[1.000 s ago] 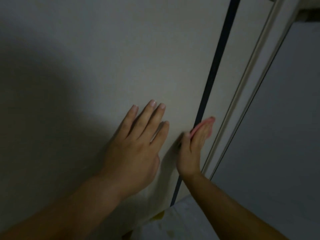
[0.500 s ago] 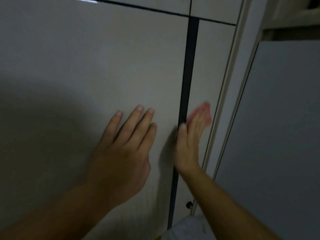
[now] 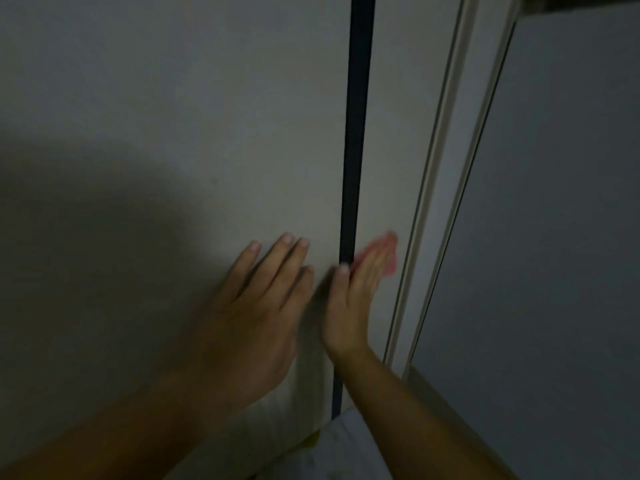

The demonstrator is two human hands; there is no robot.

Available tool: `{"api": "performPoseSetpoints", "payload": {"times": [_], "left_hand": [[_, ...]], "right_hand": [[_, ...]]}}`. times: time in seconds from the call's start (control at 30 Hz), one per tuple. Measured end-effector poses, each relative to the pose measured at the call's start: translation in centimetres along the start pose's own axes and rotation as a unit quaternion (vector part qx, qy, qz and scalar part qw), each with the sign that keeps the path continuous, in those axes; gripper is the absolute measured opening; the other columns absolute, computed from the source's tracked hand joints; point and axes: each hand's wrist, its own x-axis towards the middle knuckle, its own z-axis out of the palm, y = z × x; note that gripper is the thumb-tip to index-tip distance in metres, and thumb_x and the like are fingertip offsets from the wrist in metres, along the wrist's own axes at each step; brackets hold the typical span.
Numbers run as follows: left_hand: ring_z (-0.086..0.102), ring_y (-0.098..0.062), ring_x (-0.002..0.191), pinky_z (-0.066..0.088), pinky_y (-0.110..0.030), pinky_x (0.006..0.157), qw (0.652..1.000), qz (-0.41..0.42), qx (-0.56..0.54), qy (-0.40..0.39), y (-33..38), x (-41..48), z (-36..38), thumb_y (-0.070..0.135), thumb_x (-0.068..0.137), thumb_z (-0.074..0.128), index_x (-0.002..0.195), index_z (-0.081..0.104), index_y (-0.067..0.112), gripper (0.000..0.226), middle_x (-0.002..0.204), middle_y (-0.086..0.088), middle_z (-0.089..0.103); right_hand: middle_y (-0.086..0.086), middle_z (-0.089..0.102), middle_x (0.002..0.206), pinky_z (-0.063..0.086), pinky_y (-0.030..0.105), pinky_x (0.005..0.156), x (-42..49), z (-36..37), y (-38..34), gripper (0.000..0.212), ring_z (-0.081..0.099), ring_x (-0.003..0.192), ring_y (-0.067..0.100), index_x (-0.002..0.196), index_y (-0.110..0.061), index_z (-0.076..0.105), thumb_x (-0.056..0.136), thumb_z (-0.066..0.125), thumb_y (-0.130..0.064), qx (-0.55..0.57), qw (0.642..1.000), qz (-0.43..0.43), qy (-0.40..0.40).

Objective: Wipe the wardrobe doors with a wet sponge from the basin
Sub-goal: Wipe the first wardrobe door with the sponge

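Pressing the pink sponge (image 3: 389,251) onto the narrow wardrobe door (image 3: 391,133) with all fingers straight, the right hand (image 3: 353,306) is unclenched, while the left hand (image 3: 256,306) lies flat and empty on the wide door (image 3: 207,116); this soft, light sponge probably wants even palm pressure.

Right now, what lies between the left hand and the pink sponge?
Head view: only bare door panel and the dark vertical strip separate the left hand from the pink sponge.
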Motion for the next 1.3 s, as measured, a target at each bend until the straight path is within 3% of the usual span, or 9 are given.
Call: {"api": "performPoseSetpoints", "payload": {"times": [0.13, 0.43, 0.57, 0.73, 0.87, 1.0, 1.1, 1.2, 1.3], "left_hand": [[0.026, -0.037, 0.153, 0.018, -0.058, 0.123, 1.0, 0.02, 0.007, -0.015, 1.4, -1.0, 2.8, 0.032, 0.086, 0.05, 0.147, 0.049, 0.003, 0.068, 0.163, -0.021, 0.031], [0.019, -0.034, 0.156, 0.013, -0.06, 0.124, 0.998, 0.038, -0.002, -0.045, 4.2, -3.4, 8.3, 0.027, 0.081, 0.059, 0.145, 0.053, 0.006, 0.069, 0.166, -0.016, 0.027], [0.016, -0.033, 0.156, 0.001, -0.055, 0.126, 0.998, 0.037, 0.006, -0.045, 4.5, -3.5, 9.5, 0.033, 0.086, 0.053, 0.15, 0.047, 0.006, 0.069, 0.167, -0.015, 0.023], [0.01, -0.033, 0.157, -0.007, -0.052, 0.126, 0.998, 0.029, 0.04, -0.041, 4.4, -3.4, 10.3, 0.046, 0.095, 0.045, 0.156, 0.035, 0.005, 0.075, 0.169, -0.015, 0.018], [0.009, -0.034, 0.157, -0.01, -0.053, 0.125, 0.996, 0.034, 0.081, -0.032, 4.4, -3.3, 10.6, 0.046, 0.098, 0.042, 0.159, 0.028, 0.006, 0.074, 0.169, -0.015, 0.014], [0.006, -0.034, 0.158, -0.011, -0.053, 0.125, 0.996, 0.034, 0.075, -0.03, 4.3, -3.4, 10.8, 0.044, 0.097, 0.042, 0.16, 0.026, 0.007, 0.075, 0.17, -0.015, 0.011], [0.008, -0.034, 0.157, -0.01, -0.053, 0.125, 0.996, 0.035, 0.082, -0.021, 4.4, -3.3, 11.0, 0.043, 0.096, 0.042, 0.159, 0.028, 0.007, 0.074, 0.17, -0.014, 0.013], [0.008, -0.034, 0.157, -0.009, -0.054, 0.125, 0.995, 0.038, 0.089, -0.012, 4.5, -3.3, 11.1, 0.04, 0.096, 0.042, 0.16, 0.026, 0.007, 0.073, 0.17, -0.015, 0.013], [0.007, -0.033, 0.157, -0.01, -0.053, 0.125, 0.996, 0.038, 0.082, -0.004, 4.5, -3.5, 11.3, 0.039, 0.096, 0.045, 0.159, 0.026, 0.007, 0.074, 0.17, -0.015, 0.013]], "right_hand": [[0.009, -0.016, 0.169, -0.007, 0.045, 0.128, 0.6, 0.0, 1.9, 0.067, -0.012, 0.158, 0.023, 0.159, 0.002, -0.007, 0.107, 0.028, -0.022, -0.037, 0.996, -0.083, 0.001], [-0.011, -0.027, 0.163, -0.009, 0.041, 0.128, -8.3, 1.0, 14.5, 0.063, -0.021, 0.148, -0.005, 0.152, -0.026, -0.02, 0.108, 0.022, -0.04, 0.069, 0.964, 0.255, 0.021], [-0.003, -0.021, 0.169, -0.008, 0.033, 0.128, -10.0, 1.3, 15.1, 0.074, -0.013, 0.156, 0.008, 0.16, -0.019, -0.016, 0.105, 0.021, -0.052, 0.06, 0.968, 0.243, 0.018], [-0.024, -0.026, 0.164, -0.004, 0.039, 0.129, -16.5, 2.8, 16.6, 0.079, -0.015, 0.153, -0.003, 0.157, -0.033, -0.019, 0.099, 0.027, -0.062, 0.093, 0.96, 0.261, -0.04], [0.0, -0.017, 0.17, -0.001, 0.032, 0.128, -13.7, 2.0, 17.9, 0.075, -0.009, 0.158, 0.014, 0.158, -0.034, -0.018, 0.102, 0.015, -0.07, 0.056, 0.958, 0.282, -0.016], [0.002, -0.012, 0.17, 0.001, 0.024, 0.127, -18.2, 3.7, 15.4, 0.079, -0.007, 0.155, 0.004, 0.157, -0.036, -0.023, 0.103, 0.025, -0.068, 0.084, 0.957, 0.272, -0.059], [0.005, -0.007, 0.169, 0.011, 0.041, 0.128, -19.7, 3.7, 17.5, 0.071, -0.004, 0.155, 0.016, 0.156, -0.031, -0.023, 0.106, 0.017, -0.061, -0.023, 0.972, 0.229, -0.047], [-0.003, -0.005, 0.171, 0.006, 0.038, 0.129, -16.8, 3.1, 19.1, 0.085, 0.002, 0.158, 0.017, 0.16, -0.034, -0.009, 0.095, 0.026, -0.076, 0.057, 0.917, 0.393, 0.02], [-0.003, -0.003, 0.172, 0.002, 0.044, 0.129, -17.6, 4.2, 18.9, 0.087, 0.003, 0.158, 0.021, 0.161, -0.04, -0.003, 0.091, 0.025, -0.083, 0.038, 0.901, 0.432, 0.036]]}}
